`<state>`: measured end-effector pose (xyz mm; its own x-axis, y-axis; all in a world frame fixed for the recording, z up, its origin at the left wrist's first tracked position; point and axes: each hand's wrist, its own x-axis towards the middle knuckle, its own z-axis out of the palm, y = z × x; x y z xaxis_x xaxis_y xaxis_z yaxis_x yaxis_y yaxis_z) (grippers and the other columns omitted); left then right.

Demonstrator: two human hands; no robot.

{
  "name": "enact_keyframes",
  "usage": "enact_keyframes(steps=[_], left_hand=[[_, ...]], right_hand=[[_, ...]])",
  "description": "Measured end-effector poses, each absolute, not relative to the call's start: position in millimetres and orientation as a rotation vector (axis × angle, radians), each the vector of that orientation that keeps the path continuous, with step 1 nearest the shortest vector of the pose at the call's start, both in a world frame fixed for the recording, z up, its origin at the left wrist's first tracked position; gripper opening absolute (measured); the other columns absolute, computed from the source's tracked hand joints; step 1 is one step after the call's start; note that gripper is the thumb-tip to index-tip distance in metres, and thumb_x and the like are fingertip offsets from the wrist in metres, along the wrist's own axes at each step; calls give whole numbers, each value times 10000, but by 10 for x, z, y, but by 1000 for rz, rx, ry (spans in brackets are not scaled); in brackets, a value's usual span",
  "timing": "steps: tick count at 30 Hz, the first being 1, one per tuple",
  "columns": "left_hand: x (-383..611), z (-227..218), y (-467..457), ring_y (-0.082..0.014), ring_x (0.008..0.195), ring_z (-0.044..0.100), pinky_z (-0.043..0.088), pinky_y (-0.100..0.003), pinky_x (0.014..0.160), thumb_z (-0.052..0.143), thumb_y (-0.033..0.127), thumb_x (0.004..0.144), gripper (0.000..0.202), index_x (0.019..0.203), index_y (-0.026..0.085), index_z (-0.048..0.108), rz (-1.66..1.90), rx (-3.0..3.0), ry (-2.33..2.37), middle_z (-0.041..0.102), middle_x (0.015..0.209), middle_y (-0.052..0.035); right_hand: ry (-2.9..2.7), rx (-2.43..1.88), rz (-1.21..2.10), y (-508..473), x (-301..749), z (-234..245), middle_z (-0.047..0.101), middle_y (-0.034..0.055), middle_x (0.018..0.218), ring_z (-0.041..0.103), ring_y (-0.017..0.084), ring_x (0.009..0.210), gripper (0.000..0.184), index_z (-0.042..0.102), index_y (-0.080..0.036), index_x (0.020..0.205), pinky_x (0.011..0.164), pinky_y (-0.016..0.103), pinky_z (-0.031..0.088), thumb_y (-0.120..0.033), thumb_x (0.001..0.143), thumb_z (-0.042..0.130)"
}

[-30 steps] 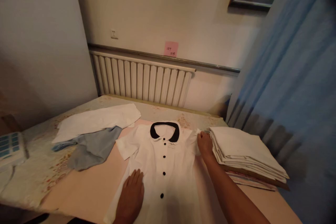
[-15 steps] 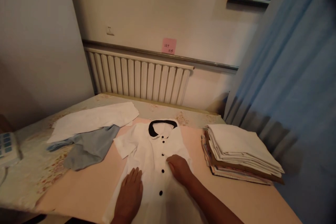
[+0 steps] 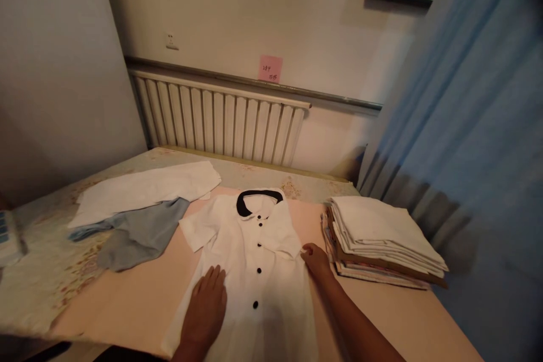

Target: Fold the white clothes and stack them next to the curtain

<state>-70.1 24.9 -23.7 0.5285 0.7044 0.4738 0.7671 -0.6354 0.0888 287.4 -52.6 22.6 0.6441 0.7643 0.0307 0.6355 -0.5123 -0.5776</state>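
A white short-sleeved shirt (image 3: 237, 271) with black buttons and a black inner collar lies front up, its collar toward the wall. My left hand (image 3: 206, 302) rests flat on the shirt's left side, fingers stretched out. At the right, my right hand (image 3: 316, 260) pinches the cuff of the shirt's right sleeve (image 3: 285, 230), which lies partly across the chest. The hem runs out of view at the bottom.
A pink cloth (image 3: 123, 305) lies under the shirt on a flowered table cover (image 3: 38, 288). To the left are white folded fabric (image 3: 144, 186) and a grey-blue cloth (image 3: 142, 235). A folded fabric stack (image 3: 386, 237) stands at right, beside a blue curtain (image 3: 466, 141).
My right hand has moved right from the button row, drawing the sleeve cuff outward toward the shirt's side. My left hand stays flat on the shirt. The view has shifted slightly.
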Motion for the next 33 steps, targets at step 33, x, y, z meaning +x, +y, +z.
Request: enact_keyframes(steps=[33], left_hand=[[-697, -197, 226, -268, 1282, 483, 371, -435, 1030, 406, 213, 897, 407, 1247, 131, 598, -712, -2606, -1240, 586, 1338, -119]], right_hand=[[-879, -2435, 496, -221, 3039, 315, 603, 71, 1157, 615, 189, 962, 327, 577, -166, 1166, 819, 388, 534, -382, 920, 580]])
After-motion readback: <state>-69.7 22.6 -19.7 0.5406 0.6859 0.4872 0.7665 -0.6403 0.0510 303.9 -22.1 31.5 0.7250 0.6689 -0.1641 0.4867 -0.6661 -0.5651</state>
